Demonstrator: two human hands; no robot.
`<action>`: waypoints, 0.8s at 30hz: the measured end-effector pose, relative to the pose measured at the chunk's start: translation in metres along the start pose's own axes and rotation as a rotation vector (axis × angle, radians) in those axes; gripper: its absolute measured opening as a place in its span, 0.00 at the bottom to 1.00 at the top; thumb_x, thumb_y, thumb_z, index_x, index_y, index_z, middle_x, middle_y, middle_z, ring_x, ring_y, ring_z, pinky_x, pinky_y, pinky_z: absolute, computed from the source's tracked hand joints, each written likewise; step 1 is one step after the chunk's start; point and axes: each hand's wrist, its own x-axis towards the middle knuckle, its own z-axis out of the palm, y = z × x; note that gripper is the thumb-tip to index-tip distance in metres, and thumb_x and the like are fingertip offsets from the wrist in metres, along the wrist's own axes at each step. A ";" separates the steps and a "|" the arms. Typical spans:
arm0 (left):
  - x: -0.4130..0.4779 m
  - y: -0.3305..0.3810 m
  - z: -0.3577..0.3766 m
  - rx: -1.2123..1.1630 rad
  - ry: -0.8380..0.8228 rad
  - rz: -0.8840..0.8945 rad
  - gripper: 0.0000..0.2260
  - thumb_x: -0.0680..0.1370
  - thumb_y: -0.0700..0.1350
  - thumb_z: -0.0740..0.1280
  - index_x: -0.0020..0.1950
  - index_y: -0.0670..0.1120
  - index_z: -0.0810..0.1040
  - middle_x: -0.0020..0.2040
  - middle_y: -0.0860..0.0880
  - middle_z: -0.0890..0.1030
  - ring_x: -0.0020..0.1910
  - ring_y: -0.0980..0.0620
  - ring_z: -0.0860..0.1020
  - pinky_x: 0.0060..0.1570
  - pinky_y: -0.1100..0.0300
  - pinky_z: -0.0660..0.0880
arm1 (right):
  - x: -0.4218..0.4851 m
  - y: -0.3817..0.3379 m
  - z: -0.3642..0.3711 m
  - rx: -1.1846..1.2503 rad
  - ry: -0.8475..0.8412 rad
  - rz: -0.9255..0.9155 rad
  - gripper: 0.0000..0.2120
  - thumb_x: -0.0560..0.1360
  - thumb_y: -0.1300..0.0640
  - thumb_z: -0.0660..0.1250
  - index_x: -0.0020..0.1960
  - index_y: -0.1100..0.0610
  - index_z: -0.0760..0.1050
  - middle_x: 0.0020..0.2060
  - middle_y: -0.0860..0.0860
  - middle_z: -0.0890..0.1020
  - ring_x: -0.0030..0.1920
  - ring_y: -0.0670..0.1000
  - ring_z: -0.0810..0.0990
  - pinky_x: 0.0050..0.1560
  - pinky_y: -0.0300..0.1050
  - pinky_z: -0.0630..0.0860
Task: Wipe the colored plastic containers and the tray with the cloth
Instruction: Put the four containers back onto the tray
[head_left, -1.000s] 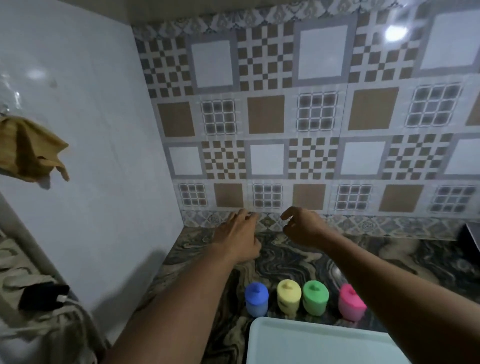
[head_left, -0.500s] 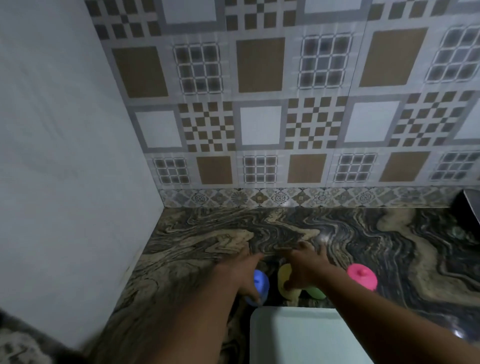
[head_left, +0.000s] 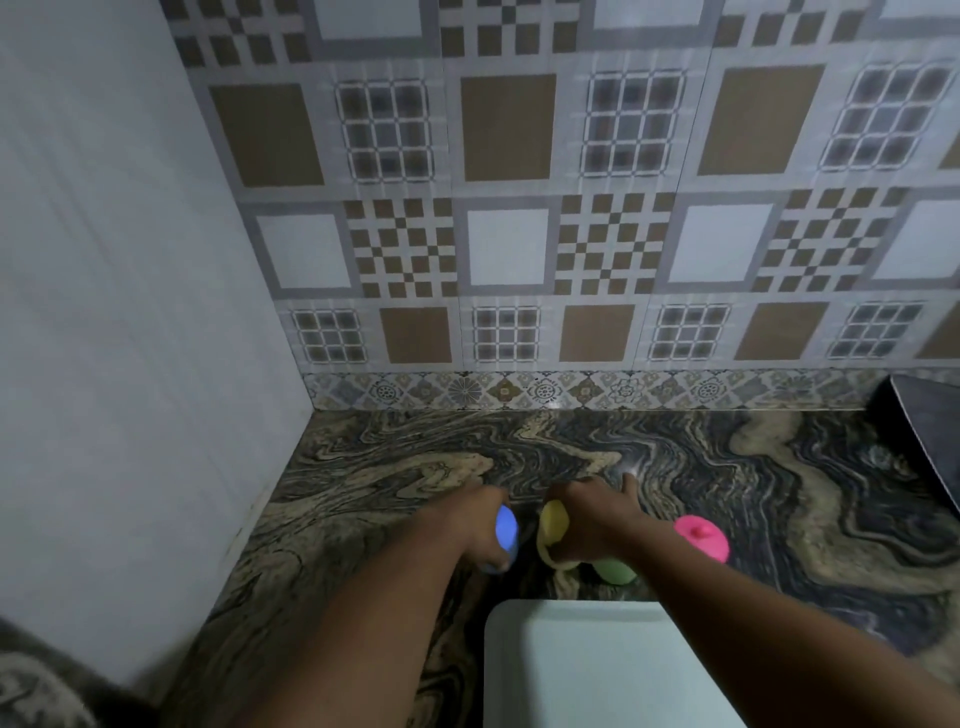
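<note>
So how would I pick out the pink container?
Find the dark marbled counter under the patterned tile wall, then the white tray at its near edge. Just beyond the tray stands a row of small coloured containers; the pink container is the rightmost, with a knob on its lid.

L hand (head_left: 470, 522) grips blue container (head_left: 505, 529); R hand (head_left: 592, 512) prob. atop yellow container (head_left: 551, 521).
</note>
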 end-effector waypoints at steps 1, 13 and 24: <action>-0.004 0.001 -0.004 0.003 0.017 -0.003 0.34 0.64 0.56 0.78 0.68 0.53 0.72 0.65 0.46 0.75 0.60 0.42 0.77 0.59 0.49 0.77 | -0.003 0.000 -0.005 0.007 0.016 -0.007 0.31 0.65 0.42 0.73 0.66 0.48 0.72 0.62 0.53 0.80 0.68 0.56 0.75 0.71 0.75 0.49; -0.059 0.033 0.006 -0.058 -0.005 -0.037 0.37 0.65 0.55 0.80 0.71 0.52 0.70 0.67 0.48 0.74 0.63 0.45 0.75 0.61 0.51 0.75 | -0.071 0.011 -0.005 0.055 0.073 -0.054 0.31 0.64 0.41 0.74 0.66 0.45 0.72 0.63 0.52 0.80 0.65 0.58 0.76 0.63 0.57 0.68; -0.070 0.054 0.052 0.026 -0.058 -0.003 0.34 0.67 0.55 0.80 0.69 0.51 0.72 0.67 0.46 0.75 0.63 0.42 0.76 0.58 0.51 0.76 | -0.088 0.026 0.055 0.137 -0.042 -0.032 0.31 0.62 0.45 0.73 0.64 0.48 0.70 0.55 0.54 0.81 0.54 0.59 0.81 0.50 0.48 0.78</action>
